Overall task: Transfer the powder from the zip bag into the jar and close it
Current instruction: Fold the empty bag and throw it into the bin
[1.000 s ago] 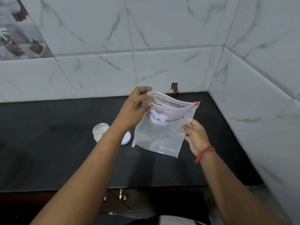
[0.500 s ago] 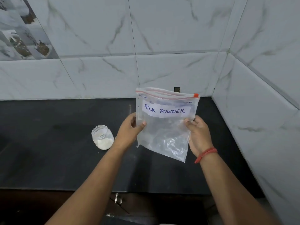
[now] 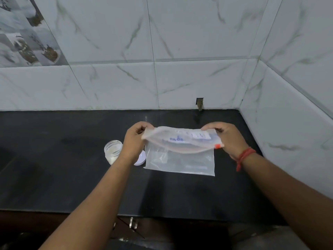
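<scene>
With both hands, left (image 3: 134,139) and right (image 3: 228,139), pinching the zip bag (image 3: 180,156) in their grip, the open jar (image 3: 113,153) just left risked a knock, spilling powder.

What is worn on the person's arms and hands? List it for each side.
The left hand and its forearm are bare: no sleeve, watch or ring shows. The right hand is bare too, but its wrist carries a red thread band wound round several times. No sleeves reach into view.
</scene>
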